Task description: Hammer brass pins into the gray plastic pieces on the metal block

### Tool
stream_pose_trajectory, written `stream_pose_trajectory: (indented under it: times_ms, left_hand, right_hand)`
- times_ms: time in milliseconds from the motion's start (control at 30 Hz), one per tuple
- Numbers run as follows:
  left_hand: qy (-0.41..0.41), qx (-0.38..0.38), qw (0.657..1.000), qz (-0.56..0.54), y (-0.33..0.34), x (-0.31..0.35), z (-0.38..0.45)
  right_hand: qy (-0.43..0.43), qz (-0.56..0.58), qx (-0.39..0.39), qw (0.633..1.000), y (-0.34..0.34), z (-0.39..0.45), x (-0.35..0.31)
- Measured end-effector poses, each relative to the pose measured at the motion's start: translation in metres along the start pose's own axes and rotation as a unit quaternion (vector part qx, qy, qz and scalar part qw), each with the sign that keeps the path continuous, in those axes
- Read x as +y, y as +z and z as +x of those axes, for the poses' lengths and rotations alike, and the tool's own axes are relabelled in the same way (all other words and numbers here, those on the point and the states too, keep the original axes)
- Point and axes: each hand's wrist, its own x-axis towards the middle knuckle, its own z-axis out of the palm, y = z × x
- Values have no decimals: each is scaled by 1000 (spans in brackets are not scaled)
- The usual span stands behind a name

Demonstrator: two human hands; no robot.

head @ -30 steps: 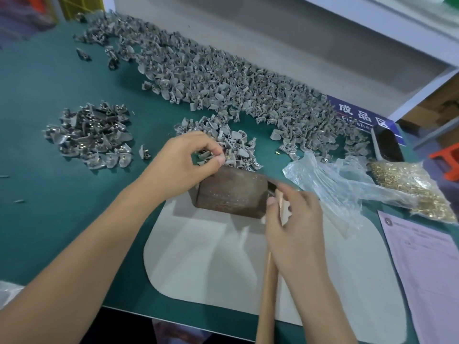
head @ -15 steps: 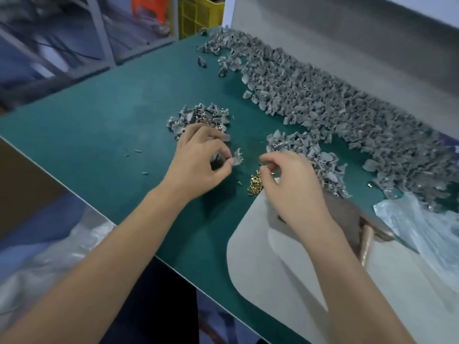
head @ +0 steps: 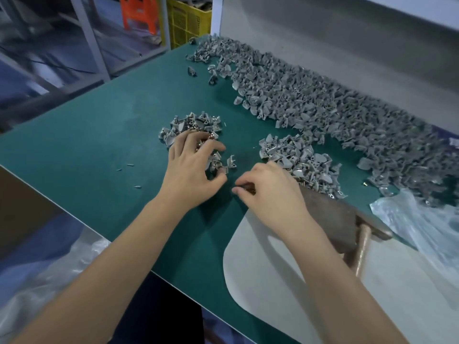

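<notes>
Hands work side by side on the green table mat (head: 99, 135). The left hand (head: 191, 167) rests on the near edge of a small pile of finished pieces (head: 191, 125), fingers spread and curled down into it; the thumb and a fingertip meet at a gray piece, but whether that piece is actually pinched cannot be told. The right hand (head: 270, 187) lies just right of it, with fingertips pinching at a small cluster of brass pins (head: 249, 191) on the mat; most of the cluster is hidden under the fingers.

Surroundings:
- A second small heap of gray plastic pieces (head: 298, 157) lies directly beyond the right hand, touching the far edge of the metal block (head: 332, 217).
- The metal block sits behind the right wrist, which covers its left end. It rests at the far edge of a white pad (head: 285, 281).
- A hammer (head: 361, 244) leans against the block's right side, wooden handle pointing toward the viewer.
- A long bank of loose gray pieces (head: 323, 95) runs along the back wall of the table.
- A few stray pieces lie on the mat between piles.

Containers:
- A clear plastic bag (head: 422, 219) lies crumpled at the right edge; its contents cannot be made out.
- A yellow crate (head: 188, 21) stands on the floor beyond the table, next to an orange stool (head: 139, 13); the crate's contents are blurred.
</notes>
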Motion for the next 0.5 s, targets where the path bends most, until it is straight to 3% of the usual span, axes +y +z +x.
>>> stream_pose_trajectory:
  times_ms: [167,500]
  left_hand:
    - [78,-42,995,44,5,0,0]
    - [107,14,994,9,7,1,0]
  right_hand:
    - [-14,-5,-20,1000,-1,1,-1]
    - [-44,-34,-25,998,-1,0,-1]
